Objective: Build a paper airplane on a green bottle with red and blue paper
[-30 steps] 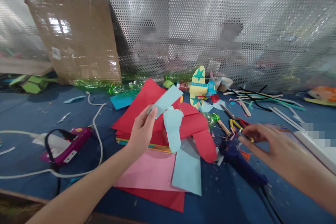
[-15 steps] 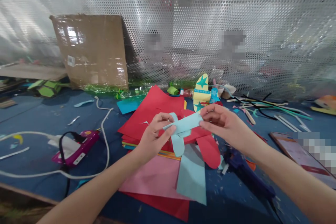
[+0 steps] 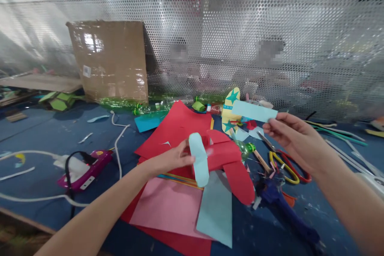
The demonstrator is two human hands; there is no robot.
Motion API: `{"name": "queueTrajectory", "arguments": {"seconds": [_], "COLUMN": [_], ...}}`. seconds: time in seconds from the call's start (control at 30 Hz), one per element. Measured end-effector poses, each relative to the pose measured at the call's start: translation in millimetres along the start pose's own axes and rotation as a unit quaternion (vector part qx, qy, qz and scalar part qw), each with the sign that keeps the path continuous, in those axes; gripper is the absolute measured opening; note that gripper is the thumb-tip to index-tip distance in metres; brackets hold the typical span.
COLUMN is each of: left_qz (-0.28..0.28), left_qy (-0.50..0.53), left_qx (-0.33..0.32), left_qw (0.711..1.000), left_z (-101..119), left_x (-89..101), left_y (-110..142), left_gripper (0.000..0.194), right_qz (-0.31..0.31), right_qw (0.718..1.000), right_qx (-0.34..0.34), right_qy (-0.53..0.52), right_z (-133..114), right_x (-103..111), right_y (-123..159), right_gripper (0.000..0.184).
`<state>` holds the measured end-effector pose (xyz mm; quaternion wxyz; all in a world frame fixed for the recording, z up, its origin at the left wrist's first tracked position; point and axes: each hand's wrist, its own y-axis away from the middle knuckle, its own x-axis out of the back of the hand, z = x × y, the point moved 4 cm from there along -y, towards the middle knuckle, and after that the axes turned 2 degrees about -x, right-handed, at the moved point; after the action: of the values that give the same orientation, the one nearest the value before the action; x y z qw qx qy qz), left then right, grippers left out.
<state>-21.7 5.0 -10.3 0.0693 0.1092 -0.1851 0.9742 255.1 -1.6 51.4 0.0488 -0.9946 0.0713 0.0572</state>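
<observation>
My right hand (image 3: 289, 134) pinches the end of a light-blue paper strip (image 3: 255, 111), holding it up and away from the model. Below it lies a toy plane (image 3: 223, 156), a plastic bottle wrapped in red paper with red wings and a green cap (image 3: 249, 147) at its right end. A rounded light-blue paper piece (image 3: 199, 162) stands crosswise at its left end. My left hand (image 3: 180, 157) grips that end, thumb in front of the body and some fingers hidden behind. Stacked red sheets (image 3: 177, 122) are underneath.
Scissors (image 3: 292, 168) and a blue glue gun (image 3: 277, 204) lie right of the plane. A purple power strip (image 3: 87, 170) with cords is at left. A yellow paper piece with stars (image 3: 228, 118), green bottles and cardboard (image 3: 114, 60) stand before the perforated metal panel (image 3: 216, 24).
The light-blue strip, earlier held between both hands over the plane, has moved up and right in my right hand alone. My left hand has let go of it and now grips the plane's tail end.
</observation>
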Motion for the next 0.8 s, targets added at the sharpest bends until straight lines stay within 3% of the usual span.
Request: {"name": "queueTrajectory", "arguments": {"seconds": [0.2, 0.3, 0.33, 0.6, 0.73, 0.8], "left_qz": [-0.121, -0.273, -0.293, -0.284, -0.28, -0.236], "left_qy": [-0.052, -0.088, -0.096, -0.104, -0.089, -0.072], "left_qx": [-0.008, 0.017, 0.021, 0.059, 0.038, 0.019], "left_qw": [0.991, 0.958, 0.951, 0.951, 0.955, 0.969], "left_z": [15, 14, 13, 4, 10, 12], "left_x": [13.5, 12.9, 12.6, 3.3, 0.2, 1.3], "left_y": [9, 13, 13, 16, 20, 20], "left_gripper": [0.071, 0.08, 0.078, 0.096, 0.083, 0.075], "right_qz": [-0.045, -0.072, -0.082, -0.136, -0.158, -0.168], "right_qw": [0.998, 0.993, 0.991, 0.972, 0.963, 0.958], "right_qx": [-0.047, -0.084, -0.096, -0.151, -0.159, -0.159], "right_qy": [0.018, 0.037, 0.045, 0.117, 0.15, 0.168], "right_z": [22, 33, 35, 41, 40, 39], "right_x": [-5, -6, -7, -18, -21, -21], "right_y": [-8, -8, -8, -1, 2, 3], "right_gripper": [0.031, 0.032, 0.033, 0.028, 0.025, 0.024]}}
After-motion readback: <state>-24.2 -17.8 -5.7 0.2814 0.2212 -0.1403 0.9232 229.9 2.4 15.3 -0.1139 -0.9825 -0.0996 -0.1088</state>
